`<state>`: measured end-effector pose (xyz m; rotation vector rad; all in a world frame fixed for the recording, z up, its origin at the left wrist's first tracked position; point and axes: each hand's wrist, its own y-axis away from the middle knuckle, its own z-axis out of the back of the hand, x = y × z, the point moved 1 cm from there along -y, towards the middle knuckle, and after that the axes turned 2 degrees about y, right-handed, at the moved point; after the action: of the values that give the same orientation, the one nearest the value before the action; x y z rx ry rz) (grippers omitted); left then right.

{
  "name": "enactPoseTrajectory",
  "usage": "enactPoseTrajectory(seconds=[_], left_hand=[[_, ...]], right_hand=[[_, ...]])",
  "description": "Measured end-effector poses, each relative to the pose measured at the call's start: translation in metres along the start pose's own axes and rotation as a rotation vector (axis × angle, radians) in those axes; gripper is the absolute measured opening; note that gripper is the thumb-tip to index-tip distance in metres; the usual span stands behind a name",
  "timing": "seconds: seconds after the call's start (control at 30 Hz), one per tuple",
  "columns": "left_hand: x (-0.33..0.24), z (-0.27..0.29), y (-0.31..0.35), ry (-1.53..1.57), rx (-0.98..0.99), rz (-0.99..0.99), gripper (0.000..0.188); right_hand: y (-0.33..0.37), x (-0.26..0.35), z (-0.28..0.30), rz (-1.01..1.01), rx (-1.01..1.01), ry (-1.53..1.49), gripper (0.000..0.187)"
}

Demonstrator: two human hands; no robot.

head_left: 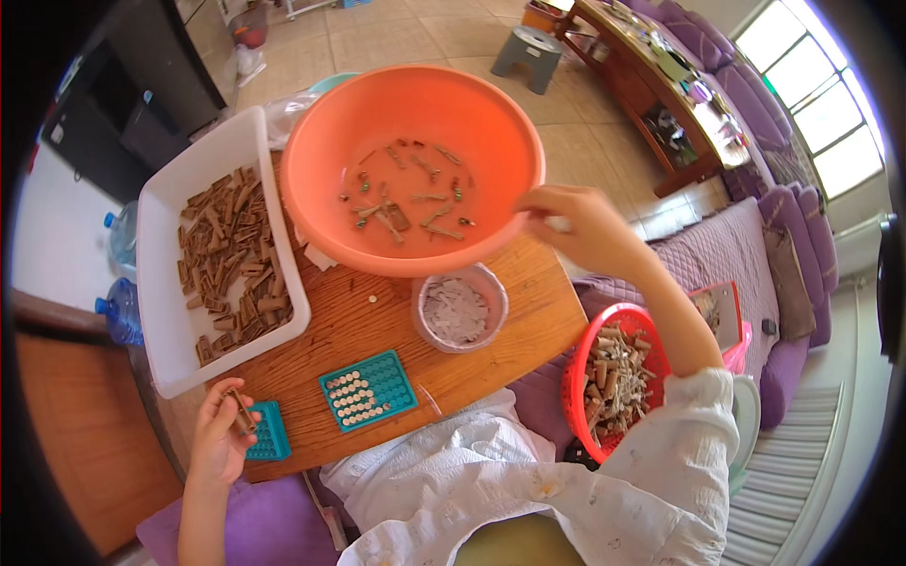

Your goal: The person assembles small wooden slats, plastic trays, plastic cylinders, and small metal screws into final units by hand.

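My left hand (219, 436), at the table's near left corner, holds a short brown cardboard tube (243, 416) between thumb and fingers. Just beside it sits a small teal grid tray (269, 434). My right hand (580, 224) is at the right rim of a large orange basin (326, 203), its fingers curled together. Whether they grip the rim or a small thing is hidden. Inside the basin lie scattered thin twisted pieces (429, 198) and small dark bits. A second teal tray (401, 382), partly filled with round whitish discs (354, 396), rests in front of me.
A white bin (293, 311) of brown tubes (226, 255) stands on the left. Below the basin is a pink tub (500, 307) with pale scraps (456, 311). At right, a red basket (569, 396) holds tubes and thin pieces. Beyond are a grey stool (528, 57) and purple sofa (727, 245).
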<state>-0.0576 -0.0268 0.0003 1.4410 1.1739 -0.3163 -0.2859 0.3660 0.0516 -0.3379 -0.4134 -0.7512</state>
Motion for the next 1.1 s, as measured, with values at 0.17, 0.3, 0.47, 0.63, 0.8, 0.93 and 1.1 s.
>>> enactPoseTrajectory(seconds=[0.17, 0.3, 0.47, 0.63, 0.8, 0.93, 1.1], left_hand=[[0.007, 0.011, 0.008, 0.117, -0.060, 0.189, 0.018], [0.001, 0.000, 0.015, 0.106, 0.028, 0.269, 0.019], [0.007, 0.003, 0.018, 0.095, 0.062, 0.368, 0.022], [-0.001, -0.003, 0.023, 0.247, 0.105, 0.354, 0.029], [-0.001, -0.005, 0.025, 0.201, 0.124, 0.277, 0.033], [0.013, -0.002, 0.029, 0.168, 0.162, 0.064, 0.038], [0.011, -0.009, 0.031, 0.098, 0.199, -0.110, 0.043]], right_hand=[[-0.128, 0.001, -0.092, -0.074, 0.534, 0.289, 0.024], [-0.184, -0.017, -0.162, -0.064, 0.444, 0.403, 0.022], [-0.226, -0.034, -0.212, -0.042, 0.126, 0.451, 0.020], [-0.246, -0.030, -0.191, 0.026, 0.218, 0.199, 0.017], [-0.234, 0.010, -0.118, -0.158, -0.156, -0.629, 0.018], [-0.177, 0.093, -0.087, -0.215, -0.188, -0.775, 0.015], [-0.074, 0.173, -0.127, -0.038, 0.097, -0.895, 0.017]])
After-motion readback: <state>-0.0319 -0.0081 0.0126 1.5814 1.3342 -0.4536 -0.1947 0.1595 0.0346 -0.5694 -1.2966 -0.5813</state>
